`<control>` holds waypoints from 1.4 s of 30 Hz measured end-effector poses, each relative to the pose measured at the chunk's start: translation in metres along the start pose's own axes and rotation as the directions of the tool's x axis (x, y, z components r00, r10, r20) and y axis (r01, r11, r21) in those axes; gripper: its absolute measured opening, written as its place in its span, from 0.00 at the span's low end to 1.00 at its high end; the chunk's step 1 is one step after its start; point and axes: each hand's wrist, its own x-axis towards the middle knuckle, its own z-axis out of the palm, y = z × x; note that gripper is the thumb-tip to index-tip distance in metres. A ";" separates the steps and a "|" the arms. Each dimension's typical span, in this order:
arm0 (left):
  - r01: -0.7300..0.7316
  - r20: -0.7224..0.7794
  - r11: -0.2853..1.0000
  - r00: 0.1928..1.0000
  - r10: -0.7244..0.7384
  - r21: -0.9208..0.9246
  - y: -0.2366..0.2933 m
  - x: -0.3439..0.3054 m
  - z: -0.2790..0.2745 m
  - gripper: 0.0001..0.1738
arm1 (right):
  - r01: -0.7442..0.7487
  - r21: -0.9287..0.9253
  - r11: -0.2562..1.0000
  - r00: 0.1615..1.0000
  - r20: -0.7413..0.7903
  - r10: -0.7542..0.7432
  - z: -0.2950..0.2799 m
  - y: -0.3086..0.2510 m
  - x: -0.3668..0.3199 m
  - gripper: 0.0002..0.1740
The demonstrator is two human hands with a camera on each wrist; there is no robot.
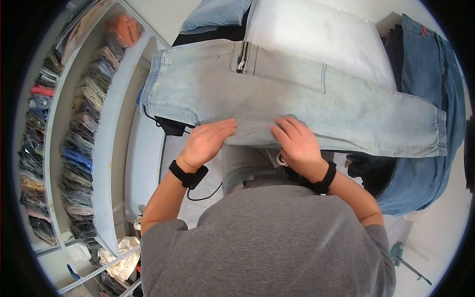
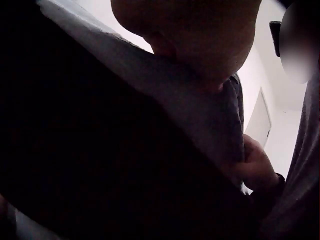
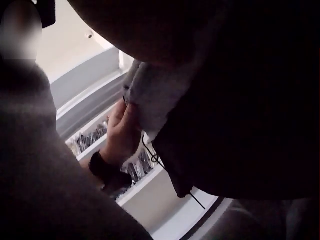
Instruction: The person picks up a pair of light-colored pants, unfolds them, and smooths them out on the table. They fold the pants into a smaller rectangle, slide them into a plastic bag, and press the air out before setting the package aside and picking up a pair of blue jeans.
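Note:
Light blue denim trousers (image 1: 277, 94) lie folded lengthwise across the work surface, the elastic waistband (image 1: 150, 81) at left and a gathered cuff (image 1: 441, 132) at right. A zip (image 1: 242, 58) shows on their far side. My left hand (image 1: 208, 141) pinches the near edge toward the waistband; the right wrist view shows this left hand (image 3: 122, 132) with fingers and thumb on the cloth. Farther along the same edge my right hand (image 1: 299, 146) grips the fabric, fingers over the top, thumb mostly hidden. The left wrist view is dark, with the right hand (image 2: 257, 162) at the cloth's edge.
Shelves (image 1: 106, 148) packed with bagged folded clothes stand at left. Beyond the trousers lies a white plastic-covered stack (image 1: 316, 37), with a folded blue garment (image 1: 216, 14) beside it. Dark blue jeans (image 1: 425, 173) hang at right. A black drawstring (image 1: 150, 115) dangles by the waistband.

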 end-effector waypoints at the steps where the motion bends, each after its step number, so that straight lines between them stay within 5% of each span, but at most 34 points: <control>1: 0.118 0.015 0.992 0.993 -0.117 -0.051 -0.001 -0.001 -0.001 0.20 | 0.004 -0.030 1.000 0.999 -0.032 -0.005 0.004 0.001 0.002 0.25; 2: 0.117 0.013 0.992 0.993 -0.117 -0.050 0.000 0.000 -0.002 0.20 | 0.006 -0.032 0.999 0.999 -0.033 -0.007 0.002 0.003 0.002 0.25; 4: 0.275 0.001 0.953 0.961 -0.277 -0.130 0.005 0.007 -0.004 0.25 | -0.262 0.171 0.950 0.960 0.145 0.239 -0.011 0.008 0.003 0.25; 11: 0.242 -0.059 0.970 0.968 -0.243 -0.021 -0.009 0.019 0.002 0.11 | -0.456 0.128 0.881 0.887 0.150 0.437 -0.039 0.027 0.004 0.15; 14: 0.443 -0.040 0.896 0.895 -0.444 -0.032 -0.005 0.036 0.001 0.07 | -0.488 0.021 0.873 0.867 0.130 0.481 -0.048 0.053 -0.004 0.12; 16: 0.622 0.063 0.780 0.778 -0.626 0.064 -0.008 0.049 0.003 0.14 | -0.498 -0.022 0.867 0.856 0.148 0.496 -0.047 0.067 -0.010 0.11; 23: 0.602 -0.045 0.734 0.782 -0.622 0.315 -0.015 0.055 0.023 0.20 | -0.545 -0.158 0.823 0.804 0.179 0.567 -0.036 0.077 -0.005 0.15; 25: 0.616 -0.042 0.727 0.771 -0.636 0.305 -0.016 0.055 0.024 0.21 | -0.534 -0.260 0.805 0.819 0.080 0.569 -0.033 0.071 0.005 0.15; 28: 0.641 -0.016 0.712 0.746 -0.665 0.285 -0.016 0.055 0.024 0.22 | -0.453 -0.032 0.891 0.892 -0.005 0.453 -0.018 0.042 0.039 0.16; 33: 0.660 -0.023 0.701 0.732 -0.681 0.273 -0.015 0.057 0.025 0.23 | -0.272 -0.033 0.962 0.958 -0.099 0.268 0.035 0.003 0.088 0.17; 35: 0.677 -0.028 0.684 0.716 -0.697 0.272 -0.015 0.053 0.020 0.23 | -0.316 -0.045 0.948 0.948 -0.046 0.314 0.052 0.005 0.097 0.16; 38: 0.618 0.024 0.768 0.776 -0.630 0.168 -0.017 0.043 0.008 0.14 | -0.382 -0.086 0.920 0.920 0.056 0.387 0.062 0.009 0.104 0.15; 39: 0.512 -0.016 0.847 0.857 -0.516 0.143 -0.019 0.036 -0.001 0.08 | -0.407 -0.116 0.906 0.902 0.104 0.419 0.063 0.012 0.104 0.14; 40: 0.396 -0.057 0.910 0.918 -0.392 0.124 -0.022 0.028 -0.010 0.07 | -0.399 -0.114 0.910 0.905 0.108 0.411 0.063 0.014 0.105 0.14; 42: 0.380 0.001 0.902 0.922 -0.388 0.204 -0.032 0.012 -0.032 0.14 | -0.401 -0.127 0.907 0.900 0.128 0.416 0.062 0.015 0.105 0.14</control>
